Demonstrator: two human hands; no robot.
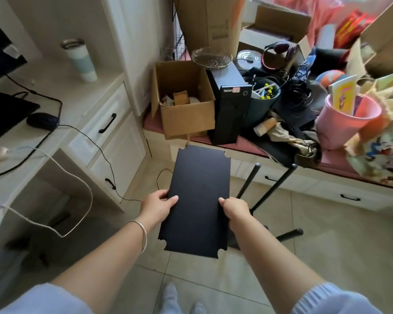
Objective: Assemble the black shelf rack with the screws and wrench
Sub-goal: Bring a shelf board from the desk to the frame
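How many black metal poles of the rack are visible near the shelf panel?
3: two black metal poles stand slanted right of the flat black shelf panel, one lies lower; others may be hidden behind it.

Bright, soft daylight, strongest at the upper right of the frame; shadows are faint. Wide-angle bending warps the edges, and the corners are blurred.

Clutter around you, off-task.
Your bench [236, 147] carries an open cardboard box [184, 98] just beside a black PC tower [230, 109]; pink bucket [347, 123] further right; tumbler [80, 60] and mouse [42, 120] at left.
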